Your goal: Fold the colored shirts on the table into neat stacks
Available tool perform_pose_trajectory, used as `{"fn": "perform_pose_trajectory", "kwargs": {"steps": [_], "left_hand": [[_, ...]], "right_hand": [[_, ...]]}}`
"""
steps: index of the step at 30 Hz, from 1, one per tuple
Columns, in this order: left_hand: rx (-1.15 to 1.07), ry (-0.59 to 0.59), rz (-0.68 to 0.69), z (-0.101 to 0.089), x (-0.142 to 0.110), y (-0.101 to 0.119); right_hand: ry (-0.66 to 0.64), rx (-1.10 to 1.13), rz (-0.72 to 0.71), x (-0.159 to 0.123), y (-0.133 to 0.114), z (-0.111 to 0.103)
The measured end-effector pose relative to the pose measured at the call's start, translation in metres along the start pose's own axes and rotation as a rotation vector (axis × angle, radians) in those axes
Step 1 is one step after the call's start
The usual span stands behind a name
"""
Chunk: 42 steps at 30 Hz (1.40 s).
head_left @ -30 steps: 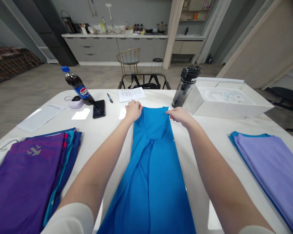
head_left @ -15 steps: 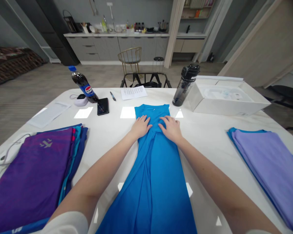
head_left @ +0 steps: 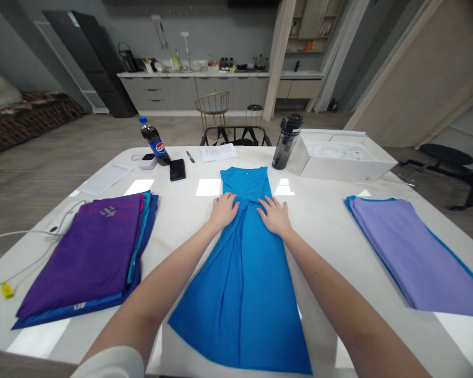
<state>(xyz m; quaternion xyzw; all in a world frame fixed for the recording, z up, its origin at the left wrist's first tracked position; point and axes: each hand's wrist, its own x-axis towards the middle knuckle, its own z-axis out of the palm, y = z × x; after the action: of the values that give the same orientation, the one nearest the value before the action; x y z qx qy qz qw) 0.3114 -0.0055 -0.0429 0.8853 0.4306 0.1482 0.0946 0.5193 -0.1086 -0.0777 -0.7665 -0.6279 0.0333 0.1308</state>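
Note:
A bright blue garment (head_left: 242, 278) lies lengthwise down the middle of the white table (head_left: 323, 220), narrow at the far end and wider toward me. My left hand (head_left: 223, 209) rests flat on its left side, fingers spread. My right hand (head_left: 275, 215) lies flat on its right side, fingers spread too. Both hands press the cloth a little below the garment's far end and hold nothing.
A stack of purple and blue garments (head_left: 90, 252) lies at the left, a lilac one (head_left: 410, 249) at the right. At the far edge stand a cola bottle (head_left: 153, 142), a phone (head_left: 177, 169), a pen, a paper sheet (head_left: 219, 152), a dark bottle (head_left: 284, 142) and a white box (head_left: 341, 160). A white cable (head_left: 19, 252) trails off left.
My hands let go of the garment's far corners and came back toward me, then settled flat on the cloth. The head rose, so more of the table shows.

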Motion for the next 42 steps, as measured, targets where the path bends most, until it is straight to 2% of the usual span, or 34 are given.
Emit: {"fn": "perform_pose_trajectory", "kwargs": {"steps": [6,10,14,17,20,24,27,29,31,33,35,38,42], "left_hand": [[0.013,-0.139,-0.154,-0.033,-0.097,-0.005],[0.076,-0.17,-0.209,-0.046,-0.149,-0.001],[0.144,-0.178,-0.238,-0.052,-0.189,0.005],[0.201,-0.173,-0.246,-0.057,-0.216,0.007],[0.242,-0.202,-0.277,-0.064,-0.243,0.006],[0.217,-0.206,-0.296,-0.076,-0.276,0.004],[0.122,-0.119,-0.32,-0.087,-0.295,0.011],[0.051,-0.014,-0.28,-0.094,-0.306,0.022],[0.027,0.086,-0.181,-0.098,-0.313,0.039],[0.051,0.119,-0.046,-0.098,-0.319,0.06],[0.092,0.076,0.095,-0.091,-0.321,0.082],[0.156,-0.029,0.251,-0.071,-0.322,0.111],[0.159,-0.121,0.305,-0.041,-0.32,0.128]], "right_hand": [[0.083,-0.012,-0.021,-0.002,-0.004,-0.005],[0.134,-0.058,-0.114,-0.015,-0.024,-0.019],[0.1,0.029,-0.268,-0.042,-0.061,-0.029],[-0.045,0.138,-0.403,-0.065,-0.091,-0.031],[-0.154,0.162,-0.431,-0.084,-0.115,-0.03],[-0.169,0.039,-0.481,-0.097,-0.14,-0.024],[-0.146,-0.022,-0.524,-0.101,-0.152,-0.024],[-0.109,0.01,-0.529,-0.103,-0.152,-0.029],[-0.058,0.073,-0.511,-0.108,-0.143,-0.037],[-0.01,0.129,-0.486,-0.115,-0.126,-0.046],[0.028,0.152,-0.46,-0.124,-0.107,-0.052],[0.029,0.118,-0.428,-0.137,-0.081,-0.051],[-0.037,0.07,-0.413,-0.15,-0.064,-0.037]]}}
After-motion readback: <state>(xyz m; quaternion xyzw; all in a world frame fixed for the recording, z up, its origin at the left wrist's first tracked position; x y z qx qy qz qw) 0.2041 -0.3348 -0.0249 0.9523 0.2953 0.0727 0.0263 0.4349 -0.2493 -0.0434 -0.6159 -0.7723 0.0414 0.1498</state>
